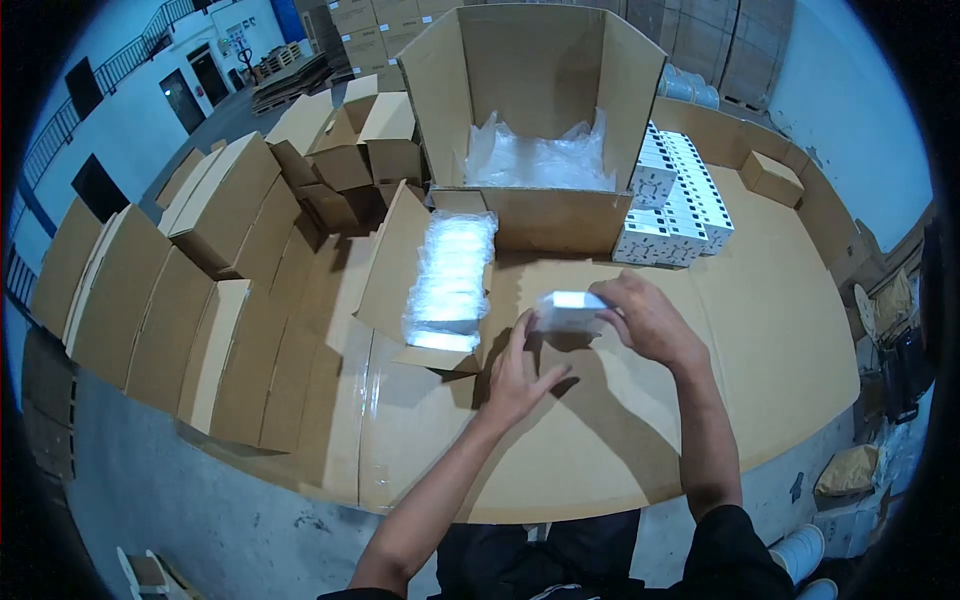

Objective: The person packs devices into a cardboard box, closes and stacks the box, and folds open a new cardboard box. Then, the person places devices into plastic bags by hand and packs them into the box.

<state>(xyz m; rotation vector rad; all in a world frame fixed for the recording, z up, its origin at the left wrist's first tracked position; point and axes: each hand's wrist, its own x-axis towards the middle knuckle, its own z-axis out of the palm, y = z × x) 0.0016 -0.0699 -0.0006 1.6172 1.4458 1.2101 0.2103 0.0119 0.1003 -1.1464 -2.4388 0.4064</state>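
Observation:
A small white box [572, 301] in a clear plastic wrap is held just above the cardboard-covered table. My right hand [645, 315] pinches it at its right end. My left hand [512, 378] is at its left end, with the thumb spread away from the fingers and the fingertips at the plastic; whether they touch it is hard to tell. Left of my hands, an open carton [393, 270] holds a row of white boxes [450, 265] in bubble-type plastic. Behind it stands a large open cardboard box [560, 220] with clear plastic bags [545, 155] inside.
White patterned boxes [675, 200] are stacked right of the large box. Several brown cartons [230, 200] line the table's left side. A small brown carton [772, 178] sits at the back right by the cardboard rim [830, 205]. The table's [770, 380] curved front edge is near my body.

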